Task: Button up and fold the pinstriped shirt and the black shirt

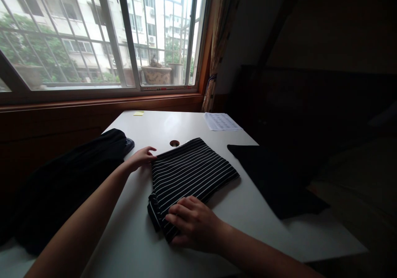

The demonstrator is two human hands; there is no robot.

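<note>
A black garment with thin white stripes (192, 172) lies folded on the white table in front of me, its kind not clear from this shape. At its far left corner my left hand (141, 158) pinches the edge, one finger sticking out above the cloth. My right hand (195, 224) is at the near edge, fingers curled over the fabric and thumb low beside it. A short folded flap (152, 216) hangs out at the garment's left side, close to my right hand.
The white table (124, 236) bears a heap of dark clothing (71, 178) at left and a flat dark cloth (273, 178) at right. Farther back are a round cable hole (174, 143), a yellow note (138, 113) and printed paper (221, 121). A barred window (93, 34) stands behind.
</note>
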